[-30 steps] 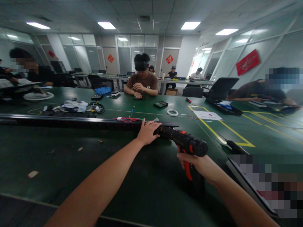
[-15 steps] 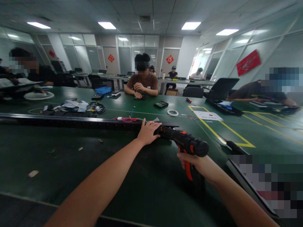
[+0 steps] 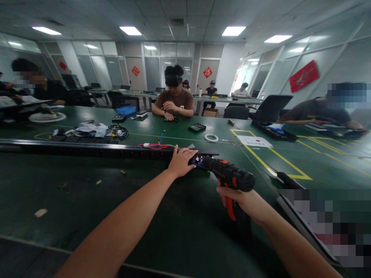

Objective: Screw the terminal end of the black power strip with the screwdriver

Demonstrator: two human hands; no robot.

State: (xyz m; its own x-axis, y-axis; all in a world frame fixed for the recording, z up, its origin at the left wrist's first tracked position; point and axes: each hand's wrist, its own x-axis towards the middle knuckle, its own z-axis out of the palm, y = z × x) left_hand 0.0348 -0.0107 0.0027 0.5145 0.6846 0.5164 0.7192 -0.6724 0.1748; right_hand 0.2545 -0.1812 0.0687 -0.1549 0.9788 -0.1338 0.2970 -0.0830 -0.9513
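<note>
A long black metal rail point(image 3: 127, 151) lies across the table from the left edge to the middle. Over its right end is my left hand point(image 3: 181, 160), gripping it with the fingers over the top and the thumb on the near side. My right hand point(image 3: 239, 197) is wrapped around the handle of a black and orange cordless drill point(image 3: 232, 175). The drill points left at the rail's end, and its light shines on the part there. Whether the bit touches a screw is too small to tell. Red wires point(image 3: 158, 146) with a white connector lie along the rail's far side.
Beyond the rail are bundled cables point(image 3: 118, 132), a blue basket point(image 3: 126, 111), a white tape roll point(image 3: 211, 138) and a screwdriver point(image 3: 232, 124). Right of the drill lies a black-handled tool point(image 3: 290, 180). A person point(image 3: 174, 98) sits opposite; other people work at both sides.
The drill's light has come on and brightens the rail's end. The drill has tipped very slightly; both hands stay in nearly the same place.
</note>
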